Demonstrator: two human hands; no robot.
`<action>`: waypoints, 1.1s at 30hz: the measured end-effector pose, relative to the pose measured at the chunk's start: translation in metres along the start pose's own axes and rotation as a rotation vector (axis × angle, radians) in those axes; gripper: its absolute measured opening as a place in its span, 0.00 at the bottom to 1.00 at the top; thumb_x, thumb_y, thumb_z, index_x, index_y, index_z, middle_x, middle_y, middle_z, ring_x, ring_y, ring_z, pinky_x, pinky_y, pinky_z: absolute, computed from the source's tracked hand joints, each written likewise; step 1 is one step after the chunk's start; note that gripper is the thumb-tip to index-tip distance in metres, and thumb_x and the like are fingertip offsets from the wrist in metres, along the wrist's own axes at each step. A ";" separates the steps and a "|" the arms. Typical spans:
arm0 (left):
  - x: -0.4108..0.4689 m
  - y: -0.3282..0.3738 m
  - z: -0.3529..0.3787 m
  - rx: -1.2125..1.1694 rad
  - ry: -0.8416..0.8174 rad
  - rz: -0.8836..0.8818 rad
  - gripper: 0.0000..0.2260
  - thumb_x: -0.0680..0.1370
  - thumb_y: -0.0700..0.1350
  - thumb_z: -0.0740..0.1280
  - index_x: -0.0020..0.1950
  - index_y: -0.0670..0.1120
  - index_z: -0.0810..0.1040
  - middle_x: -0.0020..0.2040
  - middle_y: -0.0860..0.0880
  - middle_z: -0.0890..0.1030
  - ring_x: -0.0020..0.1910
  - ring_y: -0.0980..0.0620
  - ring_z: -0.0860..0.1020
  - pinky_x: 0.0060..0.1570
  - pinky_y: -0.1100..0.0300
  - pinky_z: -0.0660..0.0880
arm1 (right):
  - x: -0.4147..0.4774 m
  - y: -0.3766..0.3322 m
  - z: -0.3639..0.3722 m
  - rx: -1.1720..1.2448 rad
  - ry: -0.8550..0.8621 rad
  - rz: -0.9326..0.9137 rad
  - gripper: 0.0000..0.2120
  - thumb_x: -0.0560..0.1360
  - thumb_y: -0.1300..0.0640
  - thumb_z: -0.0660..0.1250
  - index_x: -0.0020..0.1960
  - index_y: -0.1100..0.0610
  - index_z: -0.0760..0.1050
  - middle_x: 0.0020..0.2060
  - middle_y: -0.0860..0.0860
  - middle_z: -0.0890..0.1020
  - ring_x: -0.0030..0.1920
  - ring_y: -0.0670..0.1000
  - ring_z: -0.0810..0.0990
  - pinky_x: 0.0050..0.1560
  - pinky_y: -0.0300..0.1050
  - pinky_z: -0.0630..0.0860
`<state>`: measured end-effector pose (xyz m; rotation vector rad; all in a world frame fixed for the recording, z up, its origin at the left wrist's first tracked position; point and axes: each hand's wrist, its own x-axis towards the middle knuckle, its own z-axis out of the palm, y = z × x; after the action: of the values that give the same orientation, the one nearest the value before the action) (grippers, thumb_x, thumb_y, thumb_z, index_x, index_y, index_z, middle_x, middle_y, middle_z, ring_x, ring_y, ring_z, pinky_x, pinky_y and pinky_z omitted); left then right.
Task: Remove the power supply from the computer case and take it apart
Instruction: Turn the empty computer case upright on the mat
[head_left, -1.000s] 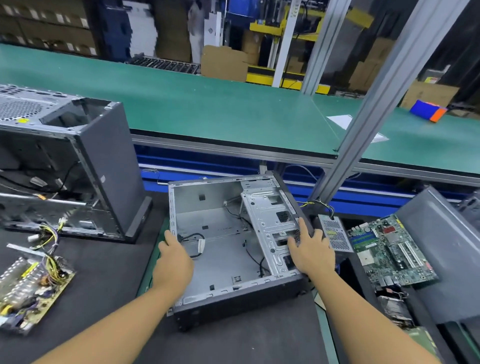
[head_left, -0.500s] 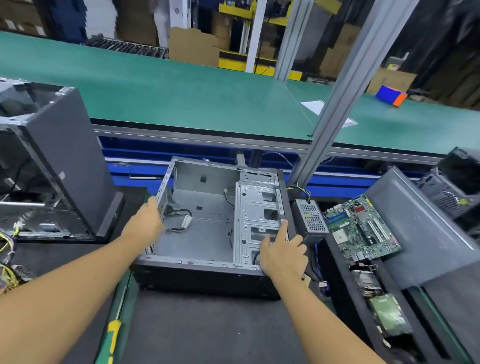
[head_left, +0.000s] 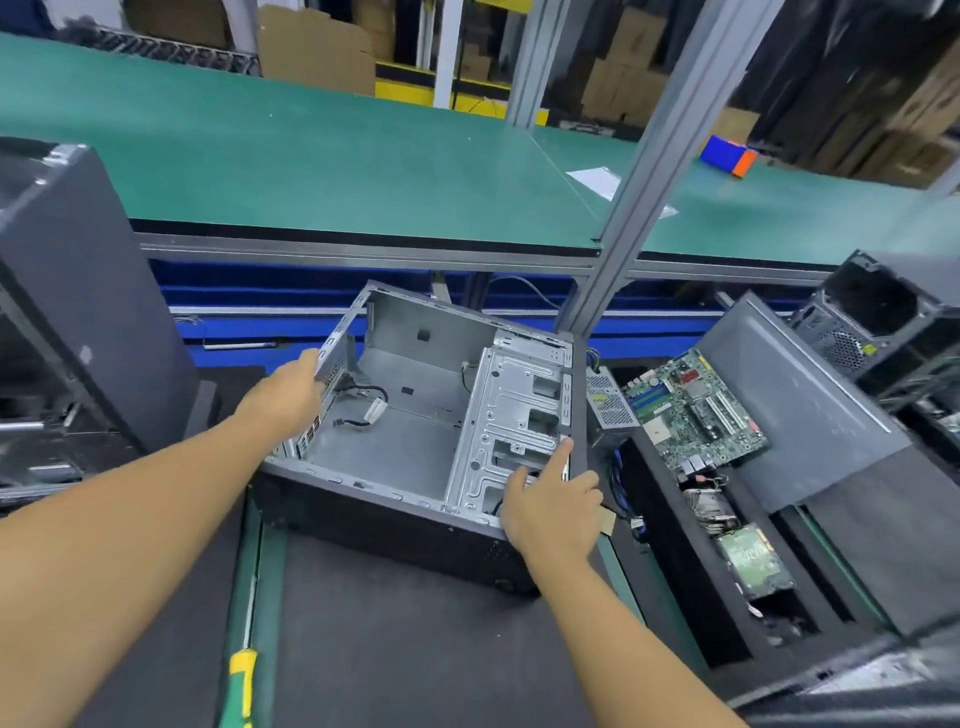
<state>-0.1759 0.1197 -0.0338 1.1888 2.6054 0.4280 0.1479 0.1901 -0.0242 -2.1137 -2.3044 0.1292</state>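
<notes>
1. We're curling the fingers of our left hand (head_left: 283, 400) over the back rim of the computer case (head_left: 410, 452).
2. Our right hand (head_left: 550, 512) is gripping its front corner, forefinger straight.
3. It's lying open, bare grey steel inside; the silver power supply (head_left: 608, 402) is sitting just beside it.

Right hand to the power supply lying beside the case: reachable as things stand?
Probably yes, once it lets go. The right hand holds the right edge of the computer case; the power supply lies just outside that wall, top uncovered, beside the motherboard.
</notes>
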 end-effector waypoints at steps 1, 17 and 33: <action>0.002 0.000 -0.001 0.032 -0.001 -0.001 0.07 0.82 0.48 0.58 0.57 0.47 0.64 0.42 0.44 0.76 0.36 0.43 0.75 0.32 0.52 0.70 | -0.002 -0.001 0.000 -0.001 0.004 0.005 0.35 0.80 0.39 0.47 0.80 0.53 0.41 0.62 0.63 0.68 0.56 0.60 0.71 0.51 0.51 0.69; -0.126 0.050 0.031 0.343 0.166 0.460 0.23 0.81 0.56 0.45 0.37 0.51 0.75 0.40 0.51 0.82 0.44 0.47 0.77 0.43 0.53 0.60 | 0.039 0.010 -0.014 -0.212 -0.063 -0.684 0.28 0.79 0.38 0.38 0.78 0.38 0.42 0.80 0.46 0.45 0.78 0.50 0.50 0.75 0.62 0.43; -0.037 -0.005 -0.003 0.477 0.145 0.687 0.24 0.80 0.53 0.44 0.46 0.55 0.81 0.58 0.57 0.78 0.64 0.52 0.70 0.66 0.47 0.60 | -0.045 -0.053 0.012 -0.056 -0.066 -0.256 0.33 0.78 0.37 0.38 0.80 0.47 0.39 0.79 0.55 0.44 0.77 0.59 0.51 0.71 0.67 0.36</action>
<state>-0.1566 0.0881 -0.0287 2.2988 2.4099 -0.0115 0.0984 0.1401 -0.0303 -1.8407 -2.6205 0.1344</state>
